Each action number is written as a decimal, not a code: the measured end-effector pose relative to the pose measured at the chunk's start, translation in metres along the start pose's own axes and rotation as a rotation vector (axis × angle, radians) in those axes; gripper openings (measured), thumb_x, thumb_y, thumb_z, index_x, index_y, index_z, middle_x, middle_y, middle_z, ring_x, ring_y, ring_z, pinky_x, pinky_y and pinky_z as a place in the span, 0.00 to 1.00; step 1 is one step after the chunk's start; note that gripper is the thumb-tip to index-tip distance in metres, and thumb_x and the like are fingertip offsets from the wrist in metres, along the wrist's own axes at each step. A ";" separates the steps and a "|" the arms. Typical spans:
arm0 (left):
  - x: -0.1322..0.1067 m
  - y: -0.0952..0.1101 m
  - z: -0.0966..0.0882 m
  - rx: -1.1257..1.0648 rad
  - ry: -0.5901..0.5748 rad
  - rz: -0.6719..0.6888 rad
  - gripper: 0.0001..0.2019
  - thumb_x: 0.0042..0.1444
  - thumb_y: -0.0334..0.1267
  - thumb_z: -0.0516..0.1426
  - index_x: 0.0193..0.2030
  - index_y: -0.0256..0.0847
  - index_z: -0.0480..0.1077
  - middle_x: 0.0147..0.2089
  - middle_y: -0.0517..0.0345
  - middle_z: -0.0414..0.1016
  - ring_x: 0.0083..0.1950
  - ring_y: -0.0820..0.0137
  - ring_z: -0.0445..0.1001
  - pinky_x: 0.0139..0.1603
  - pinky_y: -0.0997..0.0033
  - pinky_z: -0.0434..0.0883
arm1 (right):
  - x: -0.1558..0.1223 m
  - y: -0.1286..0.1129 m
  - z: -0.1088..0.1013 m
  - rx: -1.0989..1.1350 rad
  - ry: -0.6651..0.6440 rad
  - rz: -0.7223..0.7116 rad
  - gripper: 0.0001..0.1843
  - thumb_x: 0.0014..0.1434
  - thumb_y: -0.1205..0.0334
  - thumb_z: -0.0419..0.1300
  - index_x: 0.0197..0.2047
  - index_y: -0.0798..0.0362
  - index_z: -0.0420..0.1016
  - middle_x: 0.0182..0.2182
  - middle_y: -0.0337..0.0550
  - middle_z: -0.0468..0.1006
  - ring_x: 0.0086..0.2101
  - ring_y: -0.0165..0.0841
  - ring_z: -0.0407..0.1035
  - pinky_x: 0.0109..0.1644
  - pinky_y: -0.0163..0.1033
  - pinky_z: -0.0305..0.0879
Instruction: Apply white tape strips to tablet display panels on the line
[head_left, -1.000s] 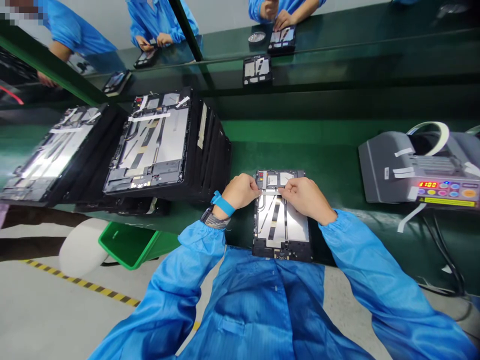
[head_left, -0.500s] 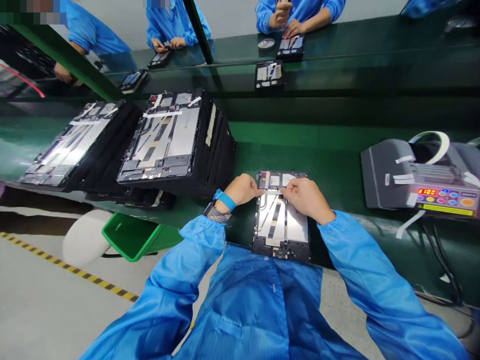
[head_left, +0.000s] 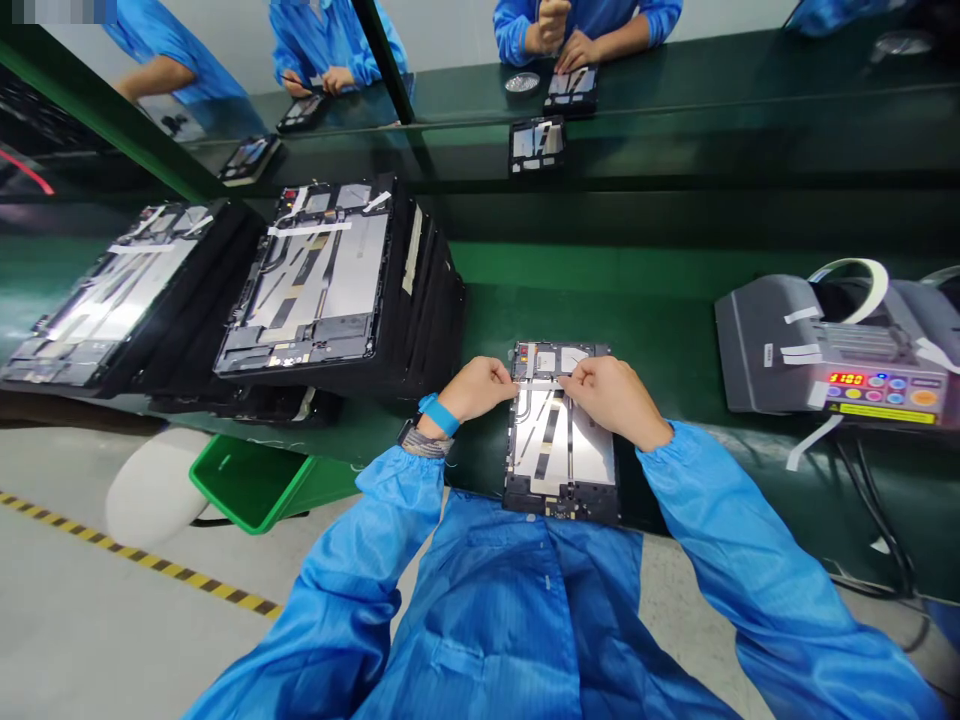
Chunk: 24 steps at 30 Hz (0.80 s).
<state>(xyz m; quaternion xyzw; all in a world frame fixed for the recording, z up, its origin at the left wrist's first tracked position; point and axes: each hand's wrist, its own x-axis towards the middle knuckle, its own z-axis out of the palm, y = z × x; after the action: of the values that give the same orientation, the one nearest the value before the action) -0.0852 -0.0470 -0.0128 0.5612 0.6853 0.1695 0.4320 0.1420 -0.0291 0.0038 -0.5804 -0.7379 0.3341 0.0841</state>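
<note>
Green tabletop (head_left: pixel 660 330) fills my view from side to side. At far left a slanted stack of black tablet frames (head_left: pixel 105 300) leans beside a second stack (head_left: pixel 315 280), with a green bin (head_left: pixel 247 485) on the floor below them. Next comes my left hand (head_left: pixel 476 385), a blue wristband (head_left: pixel 439 413) behind it. Its grip is pinched on the left end of a thin white strip (head_left: pixel 541 383).

The strip lies crosswise over the far end of the open tablet (head_left: pixel 562 455). The tablet rests flat at the near edge of the tabletop, straight ahead of me, with its long axis pointing away. My right hand (head_left: pixel 611 395) sits over the tablet's far right corner, its grip clenched on the strip's other end. So the strip spans between the two grips, and neither hand is nearer.

Nothing stands between the hands. The second stack is near the left hand but apart from it. Well to the right sits a grey tape dispenser (head_left: pixel 817 345) with a red display. Across the line, other people's hands (head_left: pixel 574 45) work on another tablet (head_left: pixel 571 88).
</note>
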 end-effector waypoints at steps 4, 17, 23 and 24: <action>-0.006 0.013 0.008 0.331 0.128 0.020 0.08 0.50 0.37 0.65 0.28 0.44 0.69 0.29 0.58 0.76 0.32 0.65 0.73 0.33 0.68 0.62 | -0.003 -0.002 -0.001 -0.026 -0.019 0.021 0.15 0.66 0.56 0.61 0.27 0.49 0.74 0.21 0.40 0.78 0.25 0.34 0.68 0.33 0.38 0.55; -0.026 0.035 0.023 0.636 0.171 -0.017 0.16 0.63 0.36 0.57 0.57 0.39 0.67 0.44 0.43 0.83 0.45 0.50 0.83 0.41 0.60 0.71 | 0.001 0.001 -0.005 -0.054 -0.065 0.040 0.11 0.64 0.60 0.62 0.30 0.51 0.79 0.25 0.42 0.81 0.27 0.33 0.71 0.32 0.37 0.57; -0.070 0.024 0.055 0.747 0.378 0.451 0.18 0.69 0.36 0.54 0.63 0.35 0.68 0.65 0.36 0.74 0.67 0.48 0.73 0.63 0.49 0.72 | 0.004 -0.001 -0.012 -0.016 -0.157 0.075 0.08 0.61 0.66 0.62 0.30 0.51 0.78 0.24 0.40 0.82 0.27 0.32 0.74 0.33 0.34 0.59; -0.078 0.019 0.062 0.763 0.354 0.556 0.20 0.70 0.38 0.56 0.65 0.35 0.67 0.70 0.36 0.71 0.71 0.47 0.69 0.69 0.46 0.68 | 0.004 -0.002 -0.013 -0.019 -0.163 0.076 0.08 0.61 0.66 0.62 0.29 0.51 0.78 0.24 0.40 0.81 0.27 0.32 0.74 0.32 0.34 0.59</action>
<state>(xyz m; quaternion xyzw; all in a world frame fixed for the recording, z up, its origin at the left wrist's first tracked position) -0.0248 -0.1280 -0.0032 0.8032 0.5857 0.1082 0.0120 0.1455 -0.0203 0.0136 -0.5797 -0.7228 0.3762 0.0053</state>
